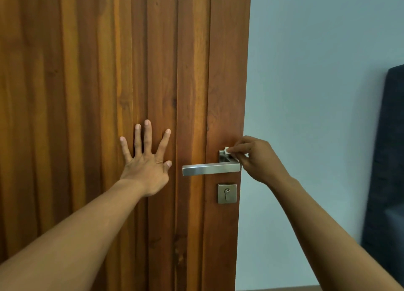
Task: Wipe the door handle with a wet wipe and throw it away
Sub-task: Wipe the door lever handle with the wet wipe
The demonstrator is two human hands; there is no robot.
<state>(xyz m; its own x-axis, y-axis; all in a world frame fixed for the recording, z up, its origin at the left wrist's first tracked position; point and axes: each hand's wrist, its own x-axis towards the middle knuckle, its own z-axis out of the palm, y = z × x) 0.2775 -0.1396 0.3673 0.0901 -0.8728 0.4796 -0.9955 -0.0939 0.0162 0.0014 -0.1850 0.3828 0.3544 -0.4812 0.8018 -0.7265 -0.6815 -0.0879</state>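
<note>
Currently: left hand (146,159) spread flat on door (87,93); right hand (258,159) pinching wipe (227,150) against handle (211,169) plate, keyhole (227,193) below.

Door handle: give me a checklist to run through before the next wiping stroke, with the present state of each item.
1. Wipe pinched in right hand: ok.
2. Wipe touching the handle at its square base: ok.
3. Left hand flat on the door, steadying it: ok.
4. Lever free of fingers for a stroke: ok.
5. Lever already wiped: cannot tell.
6. Bin in sight for throwing away: not ok, none in view.
</note>
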